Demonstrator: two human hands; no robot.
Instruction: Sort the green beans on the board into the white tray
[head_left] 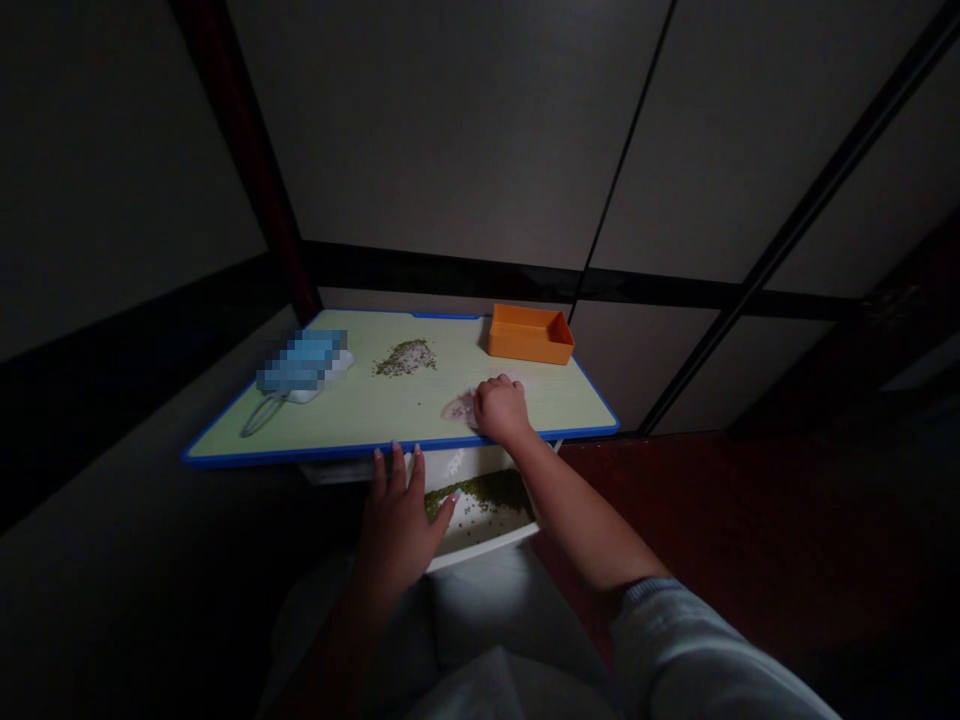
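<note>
My right hand is closed, resting on the pale green tabletop near its front edge. Against its left side lies a small pale, see-through piece; its kind and how my fingers grip it are hidden. My left hand is open, fingers spread, with fingertips at the blue front edge of the table. Below that edge, a white drawer or tray stands pulled out, holding small green beans gathered mostly toward its back. Behind my hands, a small pile of mixed green and whitish grains lies on the tabletop.
An orange open box stands at the back right of the table. At the left lies a blurred blue item with a pale looped strap. Large panels rise behind the table, and a reddish floor shows at right.
</note>
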